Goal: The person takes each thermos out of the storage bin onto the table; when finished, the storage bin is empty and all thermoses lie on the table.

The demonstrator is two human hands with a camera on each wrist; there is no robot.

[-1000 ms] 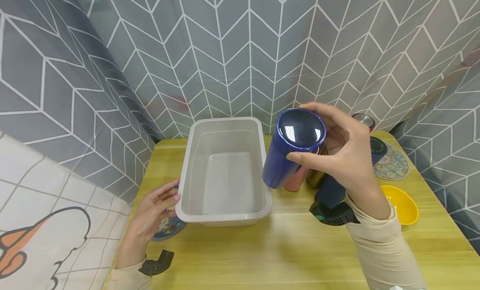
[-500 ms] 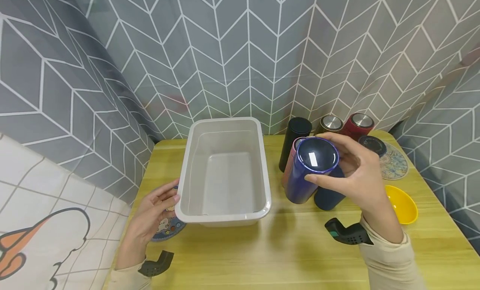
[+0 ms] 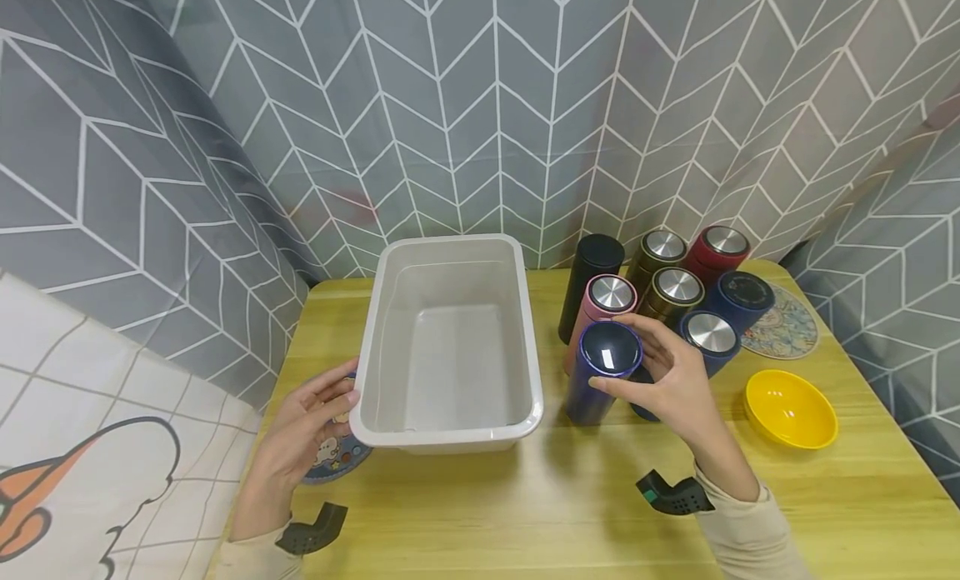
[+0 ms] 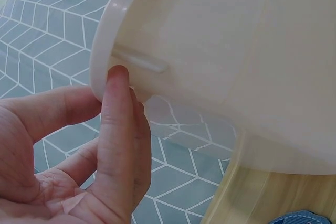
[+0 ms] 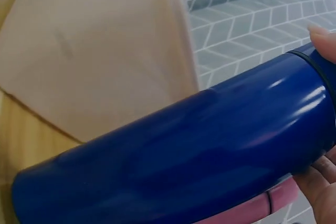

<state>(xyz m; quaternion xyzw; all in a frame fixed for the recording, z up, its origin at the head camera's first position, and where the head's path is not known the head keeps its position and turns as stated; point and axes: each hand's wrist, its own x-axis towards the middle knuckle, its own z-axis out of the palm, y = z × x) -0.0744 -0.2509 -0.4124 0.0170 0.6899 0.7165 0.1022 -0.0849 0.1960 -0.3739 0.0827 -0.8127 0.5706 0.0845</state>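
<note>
My right hand (image 3: 675, 384) grips a glossy blue thermos (image 3: 587, 397) near its dark lid, thumb on one side and fingers on the other. The thermos stands about upright, just in front of a pink thermos (image 3: 577, 330); whether its base touches the table cannot be told. In the right wrist view its long blue body (image 5: 173, 145) fills much of the picture. My left hand (image 3: 303, 422) pinches the left rim of a white plastic basin (image 3: 450, 437), thumb on the lip and fingers under it, as the left wrist view shows.
Several other thermoses stand together at the right: a black one (image 3: 581, 301), a red one (image 3: 705, 259), brown and dark blue ones. A yellow bowl (image 3: 791, 409) and a patterned round mat (image 3: 787, 330) lie beyond them. Another patterned mat (image 3: 341, 459) lies by my left hand.
My right hand has lowered the blue thermos from beside the basin's right rim down towards the table, in front of the other thermoses. My left hand and the basin have hardly moved.
</note>
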